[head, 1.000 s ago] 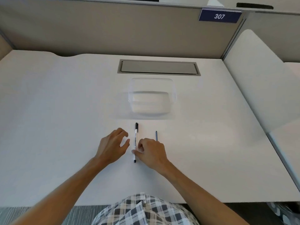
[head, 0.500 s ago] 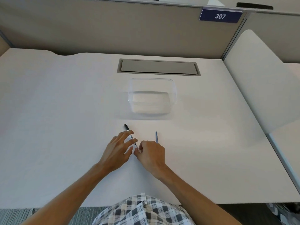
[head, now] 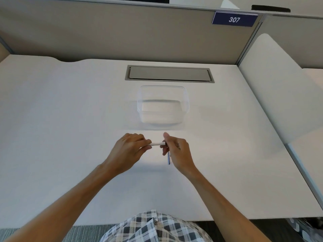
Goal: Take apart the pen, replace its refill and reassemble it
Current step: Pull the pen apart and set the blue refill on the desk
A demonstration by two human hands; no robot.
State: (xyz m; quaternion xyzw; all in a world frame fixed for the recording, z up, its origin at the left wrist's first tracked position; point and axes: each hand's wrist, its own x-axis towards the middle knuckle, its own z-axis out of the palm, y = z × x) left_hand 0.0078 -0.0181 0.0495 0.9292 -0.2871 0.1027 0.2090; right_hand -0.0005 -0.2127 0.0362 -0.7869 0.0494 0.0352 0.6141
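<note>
The white pen (head: pixel 157 143) is held level above the desk, lying left to right between both hands. My left hand (head: pixel 130 151) grips its left end, which is hidden inside the fingers. My right hand (head: pixel 176 151) pinches its right end with thumb and fingers. A thin blue refill (head: pixel 168 158) lies on the white desk (head: pixel 70 137) just below my right hand, pointing toward me, its far end hidden by the fingers.
A clear plastic container (head: pixel 163 105) stands on the desk just beyond the hands. Behind it is a grey cable hatch (head: pixel 169 74) set into the desktop. A partition with a blue "307" sign (head: pixel 234 19) closes the back; a white divider (head: pixel 279 88) borders the right.
The pen has been lifted off the desk and turned from pointing away to lying crosswise. Both hands have risen and closed on its ends. The blue refill has stayed in place.
</note>
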